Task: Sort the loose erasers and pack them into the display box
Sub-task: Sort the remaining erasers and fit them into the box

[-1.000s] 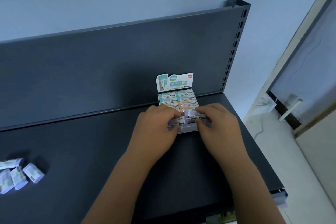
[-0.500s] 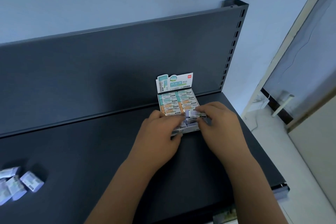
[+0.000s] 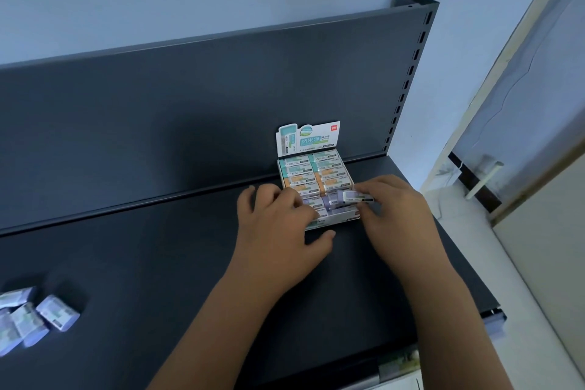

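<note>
My right hand (image 3: 395,215) pinches a small, rectangular lilac-sleeved eraser (image 3: 356,197). My fingertips are on its far long edge and my thumb is underneath. It hangs flat, slightly skewed, just above the near right corner of the white cardboard display box (image 3: 340,219).

My left hand (image 3: 278,231) clamps the box's near left corner. The fingers curl over the packed lilac erasers there and the thumb presses the front wall from outside.

The step in hand, I judge, is seating this eraser in the last gap of the near row. To do it well I should square its long side to the rows already lying there. Then I lower the far edge first against the neighbouring orange row and roll the near edge down inside the front wall. The left hand should brace the box so it does not slide on the smooth surface. I would press with flat fingertips, because the paper sleeve may catch and ride up.

Farther back the box holds orange-sleeved rows, then teal ones, under its upright printed header card (image 3: 308,138).

The box sits on a dark grey metal shelf (image 3: 142,263). A cluster of loose erasers (image 3: 34,317) in lilac sleeves waits well apart at the shelf's left end, so the packing looks mostly but not wholly done.
</note>
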Demonstrator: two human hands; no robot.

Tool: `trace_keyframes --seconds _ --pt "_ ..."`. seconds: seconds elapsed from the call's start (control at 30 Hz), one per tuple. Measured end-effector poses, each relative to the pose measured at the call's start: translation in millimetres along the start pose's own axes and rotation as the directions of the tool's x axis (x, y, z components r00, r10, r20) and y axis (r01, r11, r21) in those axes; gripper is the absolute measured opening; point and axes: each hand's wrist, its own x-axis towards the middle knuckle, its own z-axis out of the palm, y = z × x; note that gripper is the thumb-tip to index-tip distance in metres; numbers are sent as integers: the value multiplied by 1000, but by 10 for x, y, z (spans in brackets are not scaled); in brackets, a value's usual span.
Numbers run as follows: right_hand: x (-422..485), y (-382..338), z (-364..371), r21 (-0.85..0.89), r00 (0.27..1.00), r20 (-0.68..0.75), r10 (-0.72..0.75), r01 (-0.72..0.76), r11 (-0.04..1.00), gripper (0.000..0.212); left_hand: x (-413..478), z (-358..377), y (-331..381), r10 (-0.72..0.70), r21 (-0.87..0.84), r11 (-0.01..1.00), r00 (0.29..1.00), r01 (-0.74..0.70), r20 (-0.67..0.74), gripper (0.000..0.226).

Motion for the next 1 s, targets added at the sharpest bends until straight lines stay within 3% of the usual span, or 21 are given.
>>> trace_keyframes --seconds 0.2,0.37,0.57,0.7,1.0 --pt "-28 -48 26 -73 999 2 -53 53 996 31 -51 2 67 -90 -46 995 993 94 80 53" --pt "-25 -101 58 -118 997 10 -72 73 990 30 -70 13 52 -45 -53 997 994 51 104 49" --pt "-45 -212 65 -75 998 -14 -60 59 995 34 -96 24 76 29 -53 998 998 -26 52 48" --pt "-43 -182 92 -83 999 -23 -45 43 996 33 -59 67 96 110 -79 992 990 -102 93 49" --pt "-63 -198 64 73 994 -93 52 -46 996 39 -60 111 82 102 -83 992 991 -94 92 46"
